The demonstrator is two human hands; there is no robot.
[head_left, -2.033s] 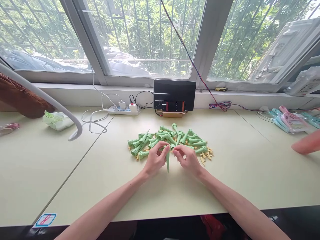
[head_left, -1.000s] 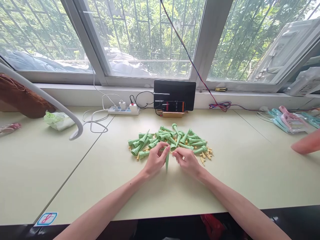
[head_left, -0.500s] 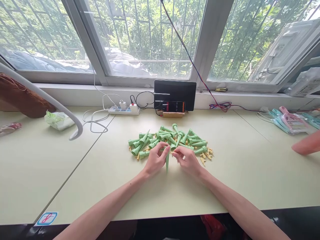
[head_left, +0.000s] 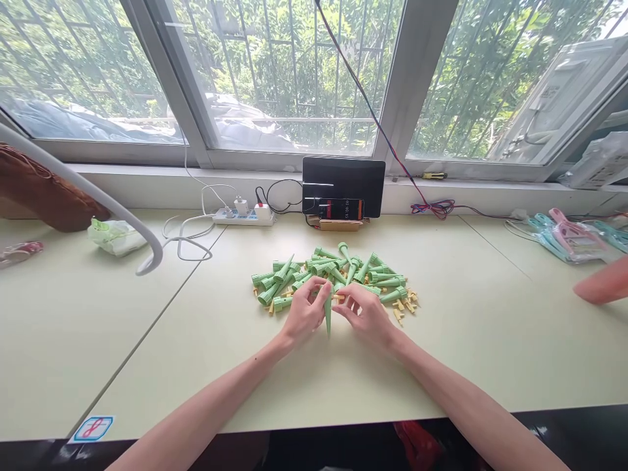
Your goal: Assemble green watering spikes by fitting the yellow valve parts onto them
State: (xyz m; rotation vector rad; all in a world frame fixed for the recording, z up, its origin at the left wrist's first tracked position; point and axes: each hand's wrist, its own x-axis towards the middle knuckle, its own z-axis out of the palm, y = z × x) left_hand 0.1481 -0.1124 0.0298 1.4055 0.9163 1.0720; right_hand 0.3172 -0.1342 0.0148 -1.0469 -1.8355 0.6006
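My left hand [head_left: 301, 314] pinches the wide end of a green cone-shaped spike [head_left: 328, 317], whose tip points down toward me. My right hand [head_left: 366, 314] is closed in a pinch on a small yellow peg [head_left: 338, 297] pressed against the side of that spike's top. Just beyond both hands lies a pile of green spikes [head_left: 333, 271] on the pale table [head_left: 466, 340], with loose yellow pegs [head_left: 405, 305] scattered at its right edge.
A phone [head_left: 341, 209] leans on a black stand at the sill. A power strip [head_left: 243, 216] with white cables sits to its left, a white curved tube [head_left: 98, 196] further left. Packaged clips [head_left: 569, 235] and another person's hand [head_left: 603, 284] are at far right.
My hands have drawn slightly closer together; the yellow peg in my right fingers now meets the top of the green spike. The rest stays put.
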